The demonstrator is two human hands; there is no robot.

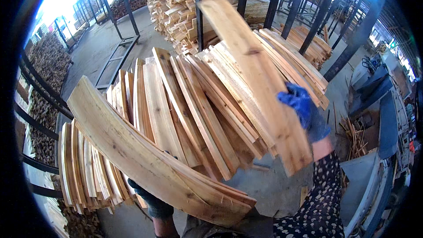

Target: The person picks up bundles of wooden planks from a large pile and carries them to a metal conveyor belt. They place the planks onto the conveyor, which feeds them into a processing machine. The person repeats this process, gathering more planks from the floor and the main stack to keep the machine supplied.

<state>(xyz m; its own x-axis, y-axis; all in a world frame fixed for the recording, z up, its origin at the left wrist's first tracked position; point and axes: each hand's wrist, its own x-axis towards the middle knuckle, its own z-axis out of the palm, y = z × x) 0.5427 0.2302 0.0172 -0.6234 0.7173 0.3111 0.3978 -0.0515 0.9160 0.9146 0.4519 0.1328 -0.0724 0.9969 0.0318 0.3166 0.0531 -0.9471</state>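
- Right hand in blue glove, gripping long wood board.
- Left hand in dark glove, under bundle of boards.
- Big fan of planks behind.

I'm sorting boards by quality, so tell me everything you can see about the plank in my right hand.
The plank is a long, flat board of pale, rough-sawn wood with straight grain and a small dark knot near its middle. It is raised above the fanned stack, tilted from upper left down to lower right. The right hand, in a blue glove, grips its right edge near the lower end. Its far end looks blurred.
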